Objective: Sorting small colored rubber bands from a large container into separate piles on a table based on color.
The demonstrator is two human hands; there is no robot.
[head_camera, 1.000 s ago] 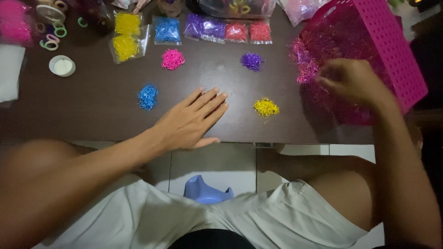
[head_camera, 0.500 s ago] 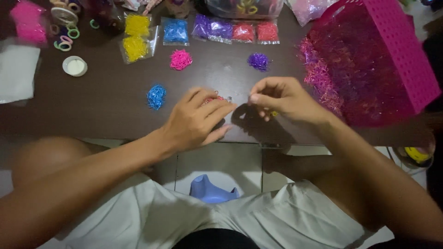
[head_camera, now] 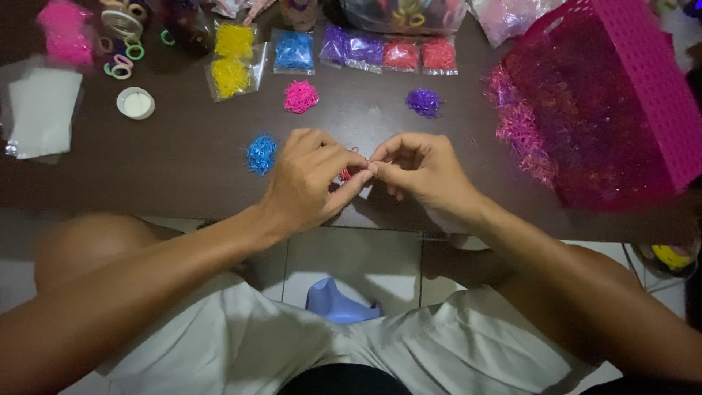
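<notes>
Both forearms angled inward from the lower corners, meeting above the near edge of the dark brown table point(head_camera: 168, 157). Left hand point(head_camera: 307, 183) knuckles up, wrist slightly cocked, fingers curled and pinched onto a small clump of red rubber bands point(head_camera: 345, 174) showing between thumb and forefinger. Right hand point(head_camera: 417, 172) opposite, fingers bent, thumb and forefinger tips pressed together against the left fingertips at the same red clump; whether it grips a band or only touches cannot be told. Red clump thus held just over the table, between the two hands, near the front edge. Just left of the left hand, a blue heap of rubber bands point(head_camera: 261, 153) lying loose on the table. Farther back, a pink heap point(head_camera: 300, 96) and a purple heap point(head_camera: 424, 102), well apart from each other. Along the far edge, a row of small clear bags: yellow bags point(head_camera: 232, 60), a blue bag point(head_camera: 294, 51), purple bags point(head_camera: 349, 48), red bags point(head_camera: 418, 55). At right, a pink perforated basket point(head_camera: 651, 80) tipped on its side, shiny pink shreds point(head_camera: 523, 132) spilling from it onto the table. At far left, a small round white lid point(head_camera: 136, 103), coloured rings point(head_camera: 121, 62), and a white folded sheet point(head_camera: 44, 110). Below the table, light shorts and a blue object point(head_camera: 336, 301) on the tiled floor.
</notes>
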